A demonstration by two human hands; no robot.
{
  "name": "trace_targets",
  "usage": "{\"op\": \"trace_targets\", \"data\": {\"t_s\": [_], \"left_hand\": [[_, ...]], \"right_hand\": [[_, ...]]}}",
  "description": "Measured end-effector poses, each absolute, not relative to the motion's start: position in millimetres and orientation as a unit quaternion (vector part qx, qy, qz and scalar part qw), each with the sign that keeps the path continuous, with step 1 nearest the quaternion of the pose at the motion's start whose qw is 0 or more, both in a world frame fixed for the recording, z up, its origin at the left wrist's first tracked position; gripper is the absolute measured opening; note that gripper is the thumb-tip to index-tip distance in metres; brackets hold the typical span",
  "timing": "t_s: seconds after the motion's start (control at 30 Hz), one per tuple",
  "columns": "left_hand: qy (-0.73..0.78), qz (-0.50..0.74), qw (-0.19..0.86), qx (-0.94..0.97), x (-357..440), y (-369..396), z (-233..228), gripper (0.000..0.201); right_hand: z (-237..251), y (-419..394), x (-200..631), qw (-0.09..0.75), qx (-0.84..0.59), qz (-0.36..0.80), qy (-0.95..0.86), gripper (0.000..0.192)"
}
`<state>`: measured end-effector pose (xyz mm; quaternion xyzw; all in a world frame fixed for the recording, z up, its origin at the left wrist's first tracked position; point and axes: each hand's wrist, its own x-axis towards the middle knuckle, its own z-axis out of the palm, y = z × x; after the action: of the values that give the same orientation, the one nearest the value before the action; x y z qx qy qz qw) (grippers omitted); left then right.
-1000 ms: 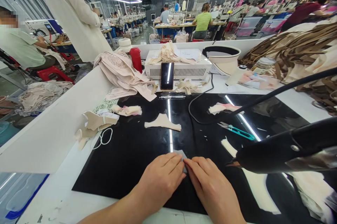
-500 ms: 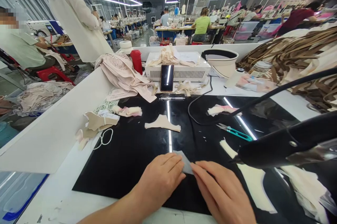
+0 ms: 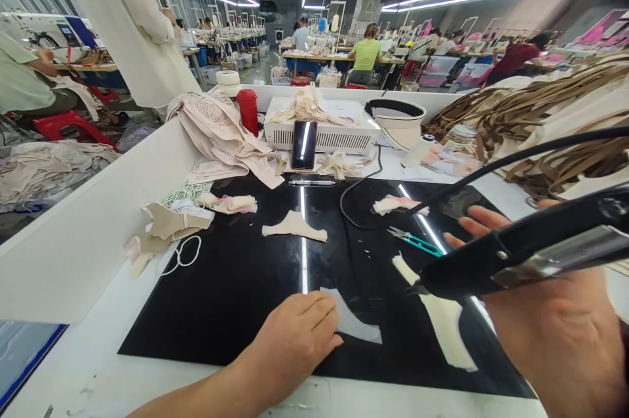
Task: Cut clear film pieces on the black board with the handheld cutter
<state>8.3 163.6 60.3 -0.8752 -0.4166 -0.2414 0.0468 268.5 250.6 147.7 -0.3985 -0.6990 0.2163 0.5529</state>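
My left hand (image 3: 302, 333) lies over the left end of a translucent grey curved fabric piece (image 3: 356, 323), holding it against the black mat (image 3: 206, 320). Its fingers are together and pressed down. At the right, my right hand (image 3: 545, 320) is behind a black corded hand tool (image 3: 511, 251) with a pointed tip; its fingers are stretched out above the tool, not closed round it. Beneath the tip, a cream curved fabric piece (image 3: 449, 333) rests on the mat. Farther up the mat is another beige curved piece (image 3: 295, 226).
Teal thread snips (image 3: 417, 242) lie by the tool's black cord (image 3: 346, 208). A phone (image 3: 303, 146) leans on a white box (image 3: 339, 137). Fabric strips (image 3: 221, 133) and beige scraps (image 3: 171, 221) are at left, brown straps (image 3: 521, 103) at right. Other people sit at machines beyond.
My right hand has left the grey piece and moved right, up to the black tool. More of the grey piece shows, while my left hand stays on it. The view has shifted slightly.
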Motion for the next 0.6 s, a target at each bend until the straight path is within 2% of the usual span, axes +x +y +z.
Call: {"op": "trace_targets", "data": {"t_s": [0.1,0.17,0.27,0.4,0.6], "left_hand": [[-0.415,-0.239,0.055,-0.876,8.5,163.4,57.3,0.027],[-0.411,-0.238,0.067,-0.878,8.8,163.5,56.4,0.027],[-0.405,-0.244,0.089,-0.876,9.1,163.9,56.5,0.031],[-0.403,-0.264,0.101,-0.87,8.7,164.5,59.0,0.034],[-0.401,-0.273,0.109,-0.868,8.6,167.1,66.7,0.037]], "right_hand": [[165.5,261.3,252.3,0.592,-0.37,0.356,-0.621,0.063],[167.3,260.7,241.6,0.604,-0.361,0.37,-0.606,0.056],[160.6,253.8,222.9,0.606,-0.329,0.39,-0.61,0.06],[150.0,243.4,190.9,0.617,-0.21,0.462,-0.601,0.056],[139.9,239.1,154.1,0.659,-0.16,0.466,-0.567,0.049]]}}
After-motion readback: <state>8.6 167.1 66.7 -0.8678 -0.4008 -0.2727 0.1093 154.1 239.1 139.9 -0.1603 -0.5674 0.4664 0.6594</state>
